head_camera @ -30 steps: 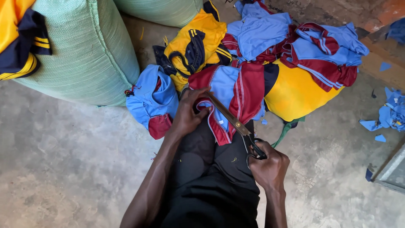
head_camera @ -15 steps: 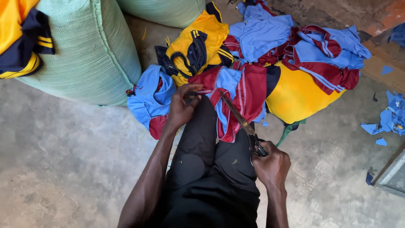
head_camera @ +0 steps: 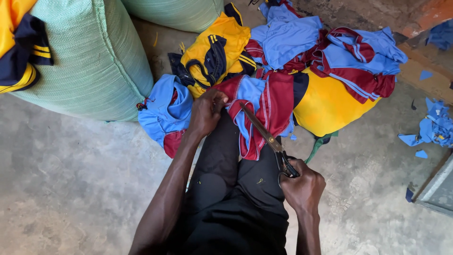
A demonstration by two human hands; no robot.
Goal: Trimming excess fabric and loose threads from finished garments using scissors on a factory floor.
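Note:
My right hand [head_camera: 302,186] grips the handles of long metal scissors [head_camera: 266,137], whose blades point up and left into a maroon and light-blue garment [head_camera: 266,106] draped over my black-trousered knees. My left hand [head_camera: 206,111] clutches the left edge of that same garment near the blade tips. The cloth hangs between the two hands, partly hiding the blades.
A heap of blue, maroon and yellow garments [head_camera: 325,61] lies ahead on the concrete floor. Large green woven sacks [head_camera: 94,61] stand at left and top. Blue fabric scraps [head_camera: 432,130] lie at right beside a grey metal frame [head_camera: 439,186].
My left hand has slid up and left along the garment, pulling it tighter. The scissors have pushed further up into the cloth.

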